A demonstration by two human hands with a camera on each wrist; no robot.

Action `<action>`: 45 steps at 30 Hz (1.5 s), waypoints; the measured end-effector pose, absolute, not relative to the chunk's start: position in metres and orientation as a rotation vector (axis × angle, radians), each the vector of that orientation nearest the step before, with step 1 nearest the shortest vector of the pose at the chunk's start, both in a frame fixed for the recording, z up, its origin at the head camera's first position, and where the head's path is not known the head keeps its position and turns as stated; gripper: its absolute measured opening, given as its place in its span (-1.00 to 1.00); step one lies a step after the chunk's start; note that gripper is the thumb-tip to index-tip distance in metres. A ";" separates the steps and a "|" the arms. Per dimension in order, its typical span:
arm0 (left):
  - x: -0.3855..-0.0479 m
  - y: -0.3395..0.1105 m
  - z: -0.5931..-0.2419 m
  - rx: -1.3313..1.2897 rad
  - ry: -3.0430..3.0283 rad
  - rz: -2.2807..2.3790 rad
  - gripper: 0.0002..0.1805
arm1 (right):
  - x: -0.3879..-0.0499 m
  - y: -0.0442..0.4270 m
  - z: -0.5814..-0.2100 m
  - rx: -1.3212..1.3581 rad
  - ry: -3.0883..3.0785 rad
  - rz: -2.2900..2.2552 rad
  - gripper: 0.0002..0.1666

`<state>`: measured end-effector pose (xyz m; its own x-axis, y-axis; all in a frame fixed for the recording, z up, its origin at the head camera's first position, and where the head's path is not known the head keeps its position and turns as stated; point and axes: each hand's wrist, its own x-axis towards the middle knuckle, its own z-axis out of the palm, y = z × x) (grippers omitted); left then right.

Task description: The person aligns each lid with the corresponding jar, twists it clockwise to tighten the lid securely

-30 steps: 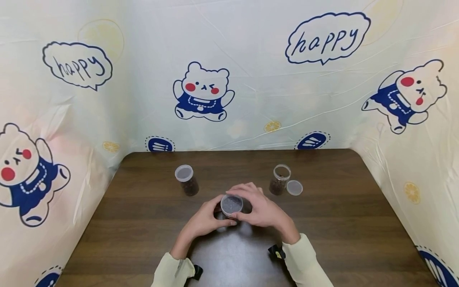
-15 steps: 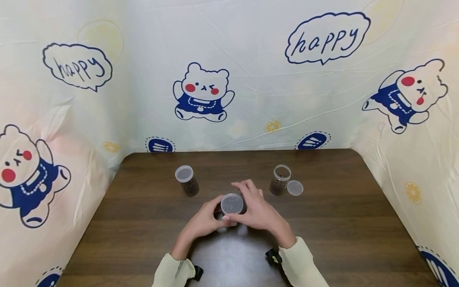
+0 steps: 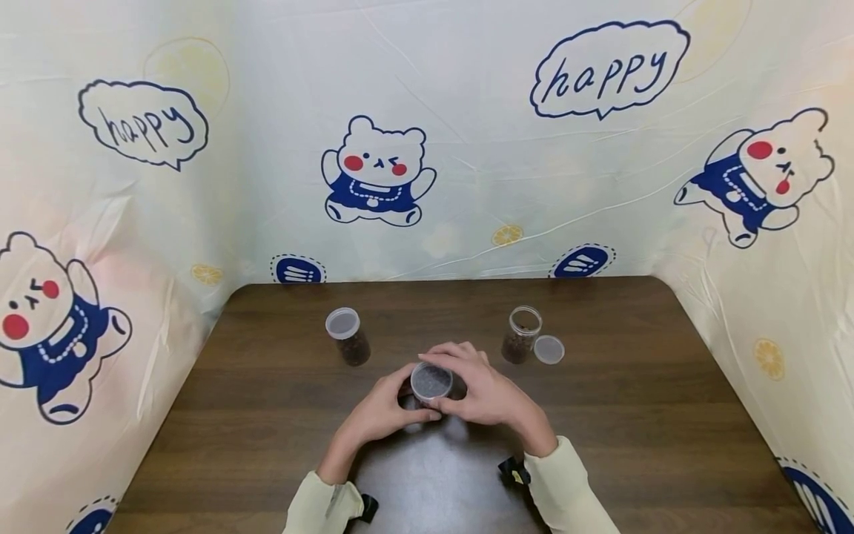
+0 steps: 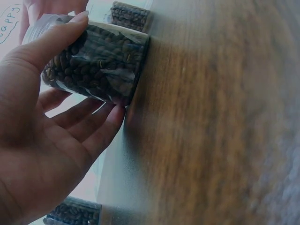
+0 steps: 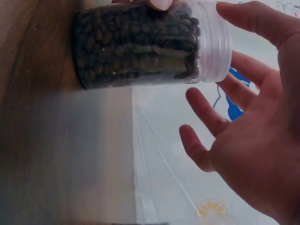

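Note:
A clear jar of coffee beans point(image 4: 93, 61) stands upright near the middle of the table, with a translucent lid point(image 5: 216, 44) on top. My left hand point(image 3: 380, 408) grips its body from the left, thumb in front and fingers behind. On the other side, my right hand point(image 3: 490, 389) holds the lid's rim between thumb and fingers. In the right wrist view, that hand's two lower fingers stand off the jar. The jar's lower part is hidden in the head view.
A lidded jar of beans point(image 3: 350, 340) stands at the back left. An uncovered jar point(image 3: 520, 341) stands at the back right, and a loose lid point(image 3: 549, 350) lies beside it. A printed curtain point(image 3: 467, 148) hangs behind the table point(image 3: 634, 415).
Half a second ago my right fingers were spread off the lid with the thumb further left. Now they are back round the rim. The left hand and jar have stayed in place.

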<state>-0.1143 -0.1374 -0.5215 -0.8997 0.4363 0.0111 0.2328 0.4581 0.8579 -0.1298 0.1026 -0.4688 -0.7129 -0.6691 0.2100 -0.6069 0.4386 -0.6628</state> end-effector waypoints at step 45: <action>-0.113 -0.136 -0.519 0.564 2.490 1.422 -0.19 | -0.134 0.105 -0.487 -1.078 2.433 -1.421 -0.14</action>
